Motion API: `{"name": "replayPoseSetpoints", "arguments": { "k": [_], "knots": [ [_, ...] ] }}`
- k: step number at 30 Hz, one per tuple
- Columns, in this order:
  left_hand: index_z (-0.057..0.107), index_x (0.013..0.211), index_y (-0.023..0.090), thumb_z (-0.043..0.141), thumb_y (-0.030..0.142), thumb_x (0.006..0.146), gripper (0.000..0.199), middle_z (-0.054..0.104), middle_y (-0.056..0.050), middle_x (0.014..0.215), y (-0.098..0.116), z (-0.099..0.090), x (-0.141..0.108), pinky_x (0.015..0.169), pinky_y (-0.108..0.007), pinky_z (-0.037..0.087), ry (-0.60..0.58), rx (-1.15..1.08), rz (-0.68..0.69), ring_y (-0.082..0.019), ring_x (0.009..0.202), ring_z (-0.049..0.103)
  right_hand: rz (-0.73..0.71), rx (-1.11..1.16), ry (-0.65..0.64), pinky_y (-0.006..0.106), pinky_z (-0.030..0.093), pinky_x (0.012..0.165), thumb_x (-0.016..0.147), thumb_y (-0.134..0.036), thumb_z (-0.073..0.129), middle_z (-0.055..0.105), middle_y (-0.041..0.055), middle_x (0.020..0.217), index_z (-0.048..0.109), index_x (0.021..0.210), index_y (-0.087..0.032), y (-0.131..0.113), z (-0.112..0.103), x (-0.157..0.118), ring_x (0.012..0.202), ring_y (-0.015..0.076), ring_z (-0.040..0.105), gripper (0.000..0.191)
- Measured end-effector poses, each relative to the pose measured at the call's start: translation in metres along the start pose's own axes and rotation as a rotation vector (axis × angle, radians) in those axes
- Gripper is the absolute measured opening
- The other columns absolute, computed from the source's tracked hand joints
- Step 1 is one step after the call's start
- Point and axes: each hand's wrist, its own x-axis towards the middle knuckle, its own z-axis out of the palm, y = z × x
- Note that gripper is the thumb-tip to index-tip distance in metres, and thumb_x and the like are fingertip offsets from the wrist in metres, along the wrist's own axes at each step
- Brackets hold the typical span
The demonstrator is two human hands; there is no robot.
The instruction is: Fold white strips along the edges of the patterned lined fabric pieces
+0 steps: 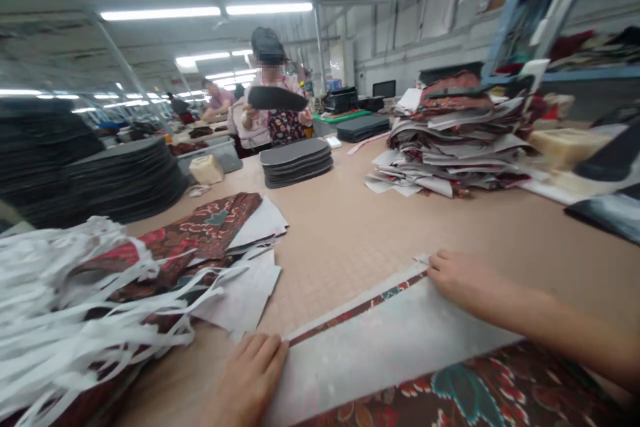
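Note:
A fabric panel (pixel 370 340) lies on the table with its pale grey backing up. Along its far edge runs a narrow folded strip (pixel 373 303) showing the brown floral side. At the strip's left end, my left hand (pixel 255 370) is closed on the panel's edge. My right hand (pixel 463 283) pinches the other end, farther from me. Brown floral fabric (pixel 475 387) with red and teal motifs lies nearest to me, partly under the pale panel. My fingertips' undersides are hidden.
White strips (pixel 75 307) and floral pieces (pixel 210 227) heap up on the left. Dark flat pads (pixel 296 163) are stacked at the far edge, and a tall fabric pile (pixel 450 140) stands at the right back. A co-worker (pixel 270 93) across the table holds a dark pad (pixel 277 99).

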Motion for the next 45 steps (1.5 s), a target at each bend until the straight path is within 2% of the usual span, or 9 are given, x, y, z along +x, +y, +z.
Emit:
{"name": "replayPoseSetpoints", "arguments": {
  "k": [3,7,11,16,24,31,38,40,45],
  "knots": [
    [0.059,0.102,0.020,0.042,0.000,0.079,0.035,0.064,-0.001,0.095,0.005,-0.009,-0.003,0.094,-0.034,0.035,0.003,-0.053,-0.088,-0.018,0.087,0.054,-0.238,-0.123,-0.100,0.032,0.038,0.059,0.076,0.002,0.045,0.061,0.0113,0.071,0.063,0.072,-0.014,-0.053,0.003,0.040,0.065,0.0208,0.052,0.024],
    [0.058,0.104,0.019,0.042,0.009,0.087,0.026,0.063,-0.002,0.099,0.009,-0.010,-0.006,0.107,-0.043,0.017,0.041,-0.108,-0.171,-0.019,0.101,0.050,-0.538,0.061,-0.120,0.029,0.039,0.063,0.086,-0.010,0.045,0.061,0.0074,0.082,0.061,0.088,-0.015,-0.138,0.021,0.086,0.073,0.0189,0.053,0.016],
    [0.061,0.095,0.024,0.047,0.015,0.086,0.019,0.062,0.000,0.092,-0.002,-0.011,-0.013,0.095,-0.039,0.032,-0.040,-0.347,-0.404,-0.016,0.092,0.052,-0.579,0.160,-0.128,0.028,0.037,0.062,0.088,-0.013,0.043,0.060,0.0073,0.082,0.061,0.090,-0.014,-0.178,0.047,0.110,0.073,0.0180,0.052,0.019],
    [0.062,0.090,0.021,0.049,0.019,0.084,0.014,0.059,-0.001,0.087,-0.014,-0.006,-0.012,0.079,-0.029,0.039,-0.025,-0.644,-0.609,-0.015,0.087,0.053,-0.549,0.198,-0.095,0.027,0.036,0.063,0.089,-0.014,0.041,0.058,0.0065,0.082,0.062,0.093,-0.016,-0.178,0.067,0.116,0.075,0.0177,0.050,0.022],
    [0.054,0.068,0.017,0.054,0.014,0.076,0.009,0.054,-0.001,0.072,-0.012,0.011,0.001,0.066,-0.027,0.036,0.014,-0.643,-0.748,-0.015,0.074,0.050,-0.949,0.080,-0.133,0.031,0.037,0.063,0.088,-0.015,0.041,0.058,0.0106,0.088,0.059,0.096,-0.009,-0.173,0.051,0.125,0.075,0.0195,0.046,0.021],
    [0.053,0.070,0.017,0.053,0.015,0.078,0.008,0.053,-0.001,0.074,-0.006,0.010,0.001,0.068,-0.027,0.035,0.025,-0.594,-0.758,-0.016,0.076,0.049,-0.607,0.419,-0.155,0.026,0.040,0.067,0.089,-0.012,0.038,0.058,0.0077,0.085,0.063,0.097,-0.014,-0.171,0.066,0.130,0.077,0.0151,0.051,0.026],
    [0.052,0.070,0.017,0.053,0.012,0.078,0.009,0.053,-0.001,0.076,-0.002,0.009,0.002,0.070,-0.029,0.035,0.034,-0.558,-0.744,-0.017,0.078,0.048,-0.957,0.172,-0.165,0.031,0.038,0.064,0.089,-0.015,0.041,0.060,0.0107,0.086,0.061,0.094,-0.011,-0.170,0.053,0.130,0.075,0.0190,0.047,0.021],
    [0.052,0.072,0.017,0.052,0.013,0.080,0.009,0.054,-0.001,0.077,0.000,0.007,0.000,0.072,-0.029,0.035,0.065,-0.553,-0.717,-0.017,0.079,0.048,-0.872,0.308,-0.189,0.029,0.040,0.068,0.089,-0.014,0.039,0.060,0.0089,0.086,0.061,0.093,-0.013,-0.168,0.054,0.134,0.079,0.0174,0.050,0.022],
    [0.054,0.080,0.017,0.047,0.020,0.087,0.011,0.057,-0.002,0.078,0.004,0.004,-0.005,0.072,-0.031,0.035,0.178,-0.534,-0.662,-0.017,0.078,0.050,-0.389,0.727,-0.211,0.023,0.042,0.068,0.084,-0.009,0.043,0.060,0.0027,0.081,0.055,0.088,-0.016,-0.172,0.065,0.140,0.074,0.0118,0.055,0.014]
  ]
}}
